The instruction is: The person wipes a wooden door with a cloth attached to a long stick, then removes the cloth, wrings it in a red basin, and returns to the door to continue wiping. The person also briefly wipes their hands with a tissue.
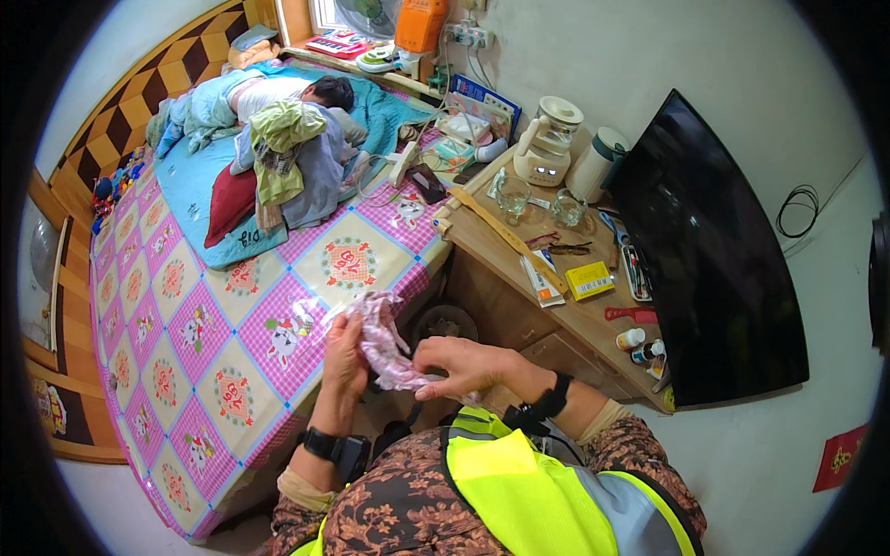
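Observation:
A crumpled pink-and-white patterned cloth (384,342) hangs between my two hands, just off the near edge of the bed. My left hand (345,351) grips its left side. At its lower right end, my right hand (462,365) pinches the fabric between thumb and fingers. The cloth is bunched, so I cannot tell whether it is a garment. Beside my left hand spreads the checked bed cover (268,368) with rabbit prints. Farther up the bed, a pile of clothes (299,160) in green, grey and dark red rests on a blue mat (208,229).
A person (278,97) lies on the bed beyond the clothes. To the right, a wooden cabinet (487,243) carries an electric kettle (549,149), glass cups (513,196), a yellow box (589,280), a red comb (629,315) and a large dark television (709,278).

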